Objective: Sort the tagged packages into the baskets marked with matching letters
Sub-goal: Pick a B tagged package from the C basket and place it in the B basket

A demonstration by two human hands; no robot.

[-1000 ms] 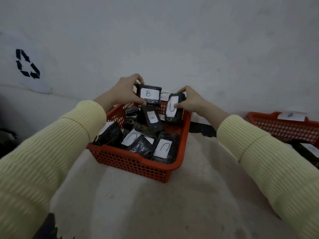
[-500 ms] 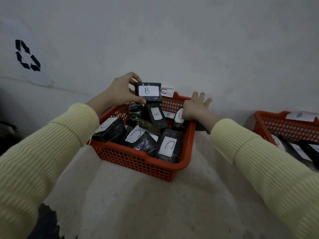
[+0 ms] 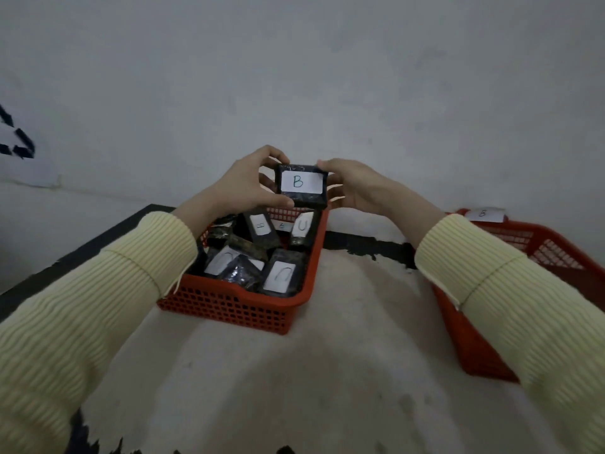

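Sleeves: I see pale yellow ribbed sleeves (image 3: 98, 309) coming in from both lower corners, one on each forearm.
Floor: pale, rough floor (image 3: 343, 371) in front of me, with a black painted strip along the wall foot.
Middle basket: a red mesh basket (image 3: 235, 309) sits on the floor straight ahead, its near wall facing me.
Packages inside: black wrapped packages with white tags fill it. The near ones, such as the C package (image 3: 282, 275), carry a C turned on its side; another tag (image 3: 262, 225) further back is turned and I cannot read it for sure.
Right basket: a second red basket (image 3: 484, 355) stands well apart to my right, partly behind my right sleeve, with a white B label (image 3: 483, 213) on its far rim.
B package: a black package (image 3: 302, 185) with a white tag reading B is held up above the far end of the middle basket, tag towards me.
Left hand: my left hand (image 3: 248, 185) is closed on the B package's left edge, thumb beneath, fingers curled over the top.
Right hand: my right hand (image 3: 357, 188) grips its right edge, fingertips at the top corner.
Wall: plain grey wall (image 3: 327, 77) behind, with a black printed mark (image 3: 16, 139) at the far left edge.
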